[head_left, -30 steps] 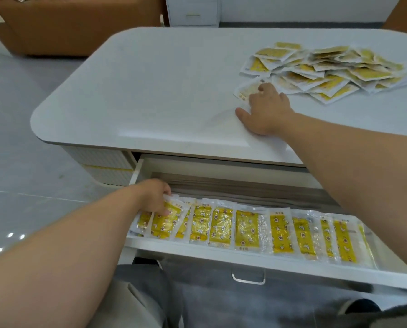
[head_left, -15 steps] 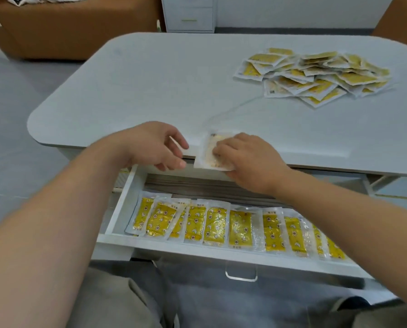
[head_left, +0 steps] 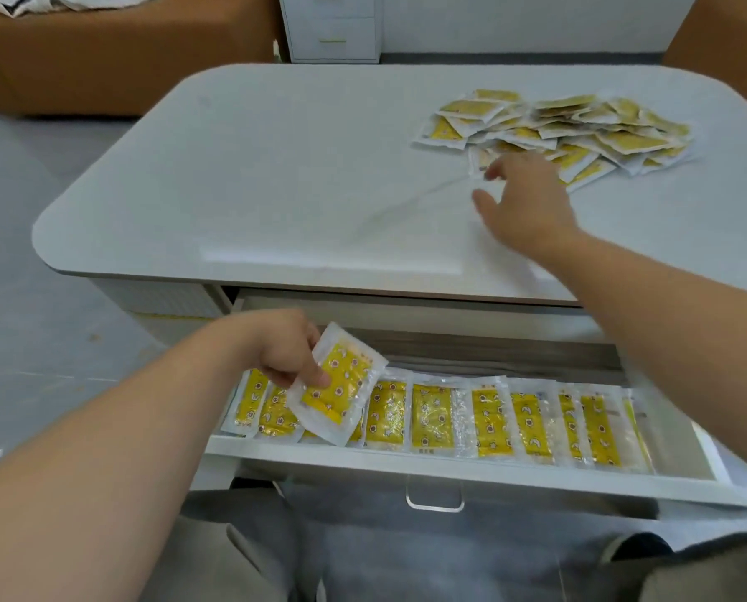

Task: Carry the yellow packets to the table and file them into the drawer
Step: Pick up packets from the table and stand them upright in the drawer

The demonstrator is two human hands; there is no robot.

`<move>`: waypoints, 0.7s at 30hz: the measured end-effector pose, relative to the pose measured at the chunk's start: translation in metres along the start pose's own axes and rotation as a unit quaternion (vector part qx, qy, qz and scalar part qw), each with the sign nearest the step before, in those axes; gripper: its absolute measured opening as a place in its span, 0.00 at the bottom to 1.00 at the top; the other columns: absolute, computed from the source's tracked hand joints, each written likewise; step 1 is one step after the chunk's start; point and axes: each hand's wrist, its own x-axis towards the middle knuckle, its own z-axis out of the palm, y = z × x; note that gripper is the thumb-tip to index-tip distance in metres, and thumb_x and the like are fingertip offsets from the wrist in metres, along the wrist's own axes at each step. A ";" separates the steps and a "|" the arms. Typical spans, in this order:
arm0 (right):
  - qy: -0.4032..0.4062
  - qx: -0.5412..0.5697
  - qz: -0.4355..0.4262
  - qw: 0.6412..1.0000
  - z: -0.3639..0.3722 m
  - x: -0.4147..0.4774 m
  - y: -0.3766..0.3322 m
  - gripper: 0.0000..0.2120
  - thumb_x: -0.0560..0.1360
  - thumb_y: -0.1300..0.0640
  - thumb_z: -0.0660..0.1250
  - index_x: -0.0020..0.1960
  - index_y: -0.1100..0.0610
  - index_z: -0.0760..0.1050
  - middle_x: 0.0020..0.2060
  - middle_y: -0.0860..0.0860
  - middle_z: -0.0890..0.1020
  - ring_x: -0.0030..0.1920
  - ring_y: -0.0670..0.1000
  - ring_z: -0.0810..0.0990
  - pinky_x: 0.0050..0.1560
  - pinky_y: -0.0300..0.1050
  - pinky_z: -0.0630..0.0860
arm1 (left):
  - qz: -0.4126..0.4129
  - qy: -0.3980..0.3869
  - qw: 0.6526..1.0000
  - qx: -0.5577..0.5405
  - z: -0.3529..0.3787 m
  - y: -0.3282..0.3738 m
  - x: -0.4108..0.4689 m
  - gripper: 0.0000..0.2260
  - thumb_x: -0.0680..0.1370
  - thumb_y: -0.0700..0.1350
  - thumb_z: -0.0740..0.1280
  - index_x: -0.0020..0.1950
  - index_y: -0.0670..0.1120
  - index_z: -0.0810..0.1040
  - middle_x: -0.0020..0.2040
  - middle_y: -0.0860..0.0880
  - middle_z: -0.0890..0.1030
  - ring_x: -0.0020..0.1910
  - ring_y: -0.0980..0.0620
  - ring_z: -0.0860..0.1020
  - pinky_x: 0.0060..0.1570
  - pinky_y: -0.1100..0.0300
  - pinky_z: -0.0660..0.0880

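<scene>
Table drawer [head_left: 406,460] w/ packet row [head_left: 432,421]; left hand [head_left: 285,345] pinches 1 packet [head_left: 337,391].

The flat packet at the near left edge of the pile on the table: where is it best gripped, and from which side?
Probably its left edge, from the left. The packet lies flat at the edge of the pile, with bare table on that side, while its right side meets the rest. The open right hand could drag it clear, then pinch that edge.

A lounge-like room: brown sofa [head_left: 124,58], low white table [head_left: 276,167], small drawer cabinet [head_left: 332,28] against the wall, tiled floor [head_left: 24,275].
</scene>
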 end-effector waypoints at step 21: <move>-0.161 -0.208 0.064 0.963 0.020 0.065 0.067 0.22 0.80 0.60 0.56 0.74 0.60 0.63 0.74 0.59 0.67 0.73 0.62 0.65 0.72 0.64 0.64 | -0.070 0.019 0.975 0.208 -0.001 0.032 0.009 0.20 0.80 0.61 0.66 0.45 0.44 0.79 0.42 0.49 0.85 0.36 0.53 0.81 0.39 0.60 0.77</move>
